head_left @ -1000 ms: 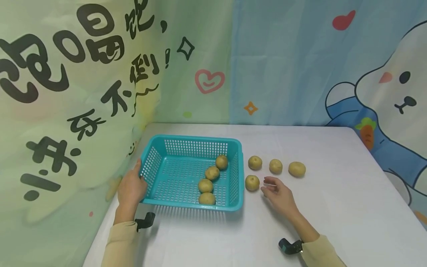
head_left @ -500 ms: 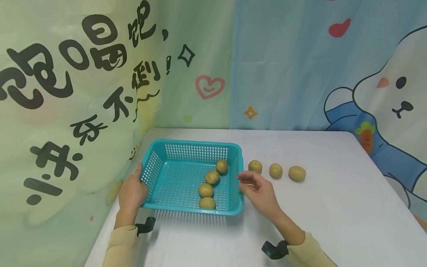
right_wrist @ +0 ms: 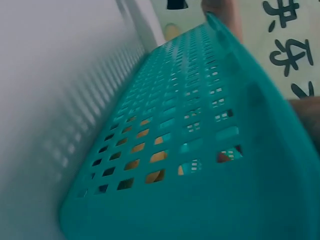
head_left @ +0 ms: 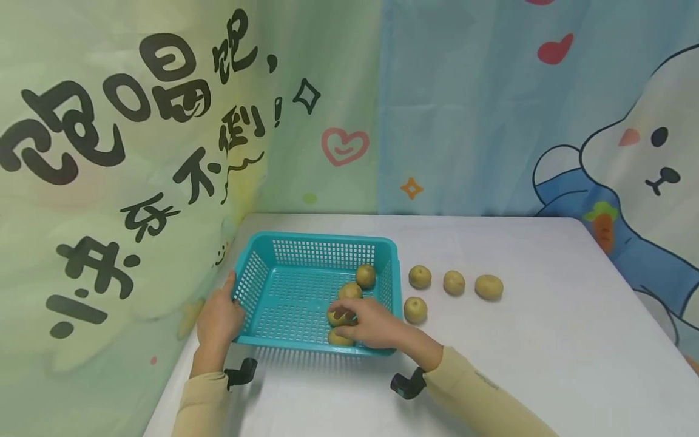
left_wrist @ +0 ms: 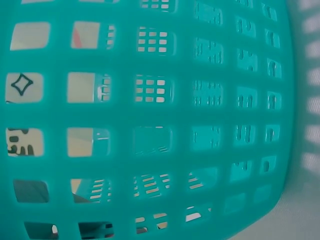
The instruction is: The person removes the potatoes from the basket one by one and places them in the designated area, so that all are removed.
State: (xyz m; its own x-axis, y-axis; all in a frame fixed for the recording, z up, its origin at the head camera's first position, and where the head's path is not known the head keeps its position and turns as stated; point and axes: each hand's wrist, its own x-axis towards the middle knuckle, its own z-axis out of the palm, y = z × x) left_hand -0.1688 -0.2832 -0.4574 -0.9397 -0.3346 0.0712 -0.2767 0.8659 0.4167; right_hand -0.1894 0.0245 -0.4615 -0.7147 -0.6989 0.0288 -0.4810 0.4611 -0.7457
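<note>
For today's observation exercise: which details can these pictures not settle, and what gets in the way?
- Head view: whether the right hand grips a potato or only touches it; its fingers cover the contact.
- Left wrist view: the left hand; the basket wall fills the frame.
- Right wrist view: potatoes, glimpsed only through basket holes.

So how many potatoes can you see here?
8. Four lie in the teal basket: under the right hand, and. Four lie on the table. The hand may hide more.
</note>
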